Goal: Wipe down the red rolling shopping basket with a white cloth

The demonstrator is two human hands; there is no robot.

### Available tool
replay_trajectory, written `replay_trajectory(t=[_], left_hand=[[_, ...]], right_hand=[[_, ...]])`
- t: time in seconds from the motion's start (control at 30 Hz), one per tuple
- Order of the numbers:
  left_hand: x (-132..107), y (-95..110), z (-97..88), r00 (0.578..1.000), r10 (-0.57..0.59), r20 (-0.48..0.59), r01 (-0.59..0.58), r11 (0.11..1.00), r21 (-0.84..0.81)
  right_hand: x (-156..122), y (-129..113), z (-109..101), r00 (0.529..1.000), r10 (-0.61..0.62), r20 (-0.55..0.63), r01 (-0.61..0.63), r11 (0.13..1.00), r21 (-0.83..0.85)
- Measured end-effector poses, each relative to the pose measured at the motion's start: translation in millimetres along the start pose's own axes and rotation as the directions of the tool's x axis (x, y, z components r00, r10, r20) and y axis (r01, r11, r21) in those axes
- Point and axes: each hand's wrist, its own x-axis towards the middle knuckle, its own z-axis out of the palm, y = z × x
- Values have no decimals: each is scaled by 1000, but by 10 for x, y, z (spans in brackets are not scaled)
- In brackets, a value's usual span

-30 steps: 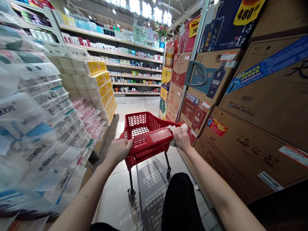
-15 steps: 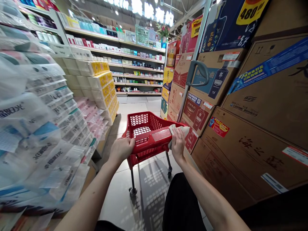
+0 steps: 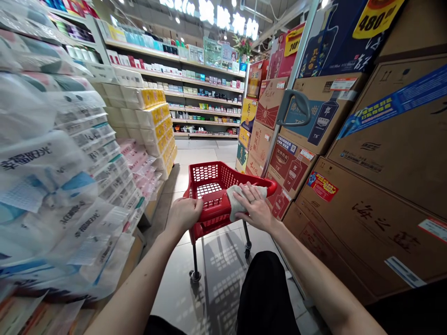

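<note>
A red plastic shopping cart (image 3: 240, 180) with a lattice basket stands in front of me on thin legs with casters. My left hand (image 3: 184, 214) is closed around the left end of its red handle (image 3: 213, 211). Over the right part of that handle lies a pale grey-white cloth (image 3: 234, 199). My right hand (image 3: 257, 207) holds the cloth down against the handle, its fingers fairly straight across the top and the thumb toward me. The handle's far right end shows bare beyond the cloth. What lies beneath the cloth is hidden.
Plastic-wrapped tissue packs (image 3: 45, 186) rise close on the left, with yellow-and-white packs (image 3: 153, 123) farther along. Stacked cartons (image 3: 366, 195) line the right side beside a metal post with a grey handle (image 3: 294, 108). Shelves of small goods (image 3: 206, 83) span the back.
My right hand has slid the cloth leftward along the cart handle, toward the middle, and its fingers have straightened. My left hand keeps its grip. The view has shifted slightly.
</note>
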Motion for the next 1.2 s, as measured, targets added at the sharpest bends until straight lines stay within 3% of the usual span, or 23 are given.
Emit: replay_trajectory(t=[0.13, 0.3, 0.47, 0.6, 0.73, 0.87, 1.2], left_hand=[[28, 3, 22, 999, 34, 16, -33, 999, -4], [19, 58, -18, 999, 33, 22, -32, 999, -24], [14, 101, -25, 999, 46, 20, -46, 999, -28], [48, 118, 4, 997, 71, 34, -70, 997, -42], [64, 173, 13, 997, 75, 28, -74, 996, -56], [33, 261, 29, 999, 3, -40, -5, 999, -43], [-18, 353, 50, 991, -65, -113, 59, 997, -56]], right_hand=[[33, 255, 59, 993, -96, 71, 100, 994, -53], [57, 342, 169, 995, -99, 23, 100, 994, -32], [42, 274, 258, 998, 37, -58, -37, 999, 12], [211, 172, 217, 976, 188, -113, -181, 981, 75], [560, 124, 144, 975, 209, 68, -214, 975, 62], [807, 106, 144, 945, 205, 256, -224, 973, 48], [830, 96, 111, 921, 177, 346, -226, 968, 106]])
